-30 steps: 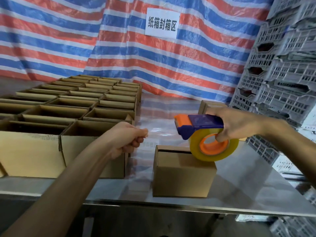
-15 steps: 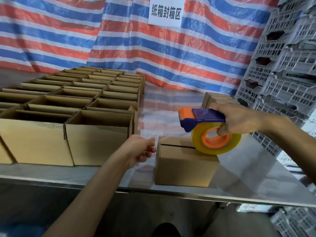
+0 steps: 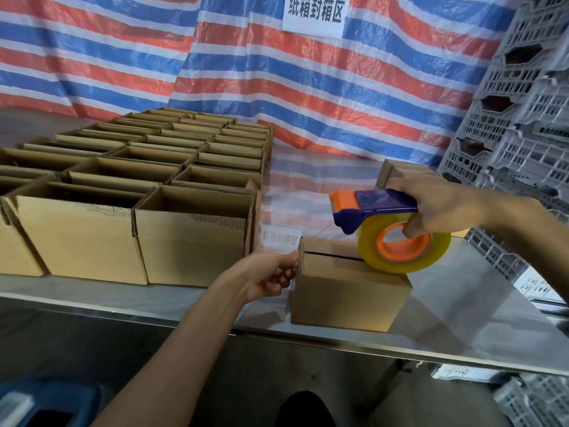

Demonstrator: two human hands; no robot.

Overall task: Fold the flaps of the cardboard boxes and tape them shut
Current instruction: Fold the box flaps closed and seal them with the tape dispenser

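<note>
The left hand point(image 3: 271, 275) had come down. A moment earlier it was held up beside the open boxes point(image 3: 191, 241). Now it sat low against the left end of the small box point(image 3: 348, 297), with the knuckles touching the top corner. Its fingers were curled in tight, thumb to forefinger, like a pinch. The tape is clear, though, and I could not tell whether the free end was actually between them.

The right hand point(image 3: 437, 208) had hardly moved. It stayed wrapped around the tape dispenser point(image 3: 369, 208), one finger hooked through the orange core. The yellowish tape roll point(image 3: 431, 257) rested on the right part of the box's top.

The small box stood alone near the front edge of the desk point(image 3: 492, 318). Its flaps were folded down, and the dark seam between them ran from the left end to under the roll. I saw no tape lying on that seam yet.

To my eye, dropping the left hand was meant to anchor the strip's start over the left end of the box. If so, the next move would be to lay the tape along the seam. The rows of open boxes on the left were still untouched, and a few closed boxes point(image 3: 397, 172) sat behind the right hand, so most of the job lay ahead.
</note>
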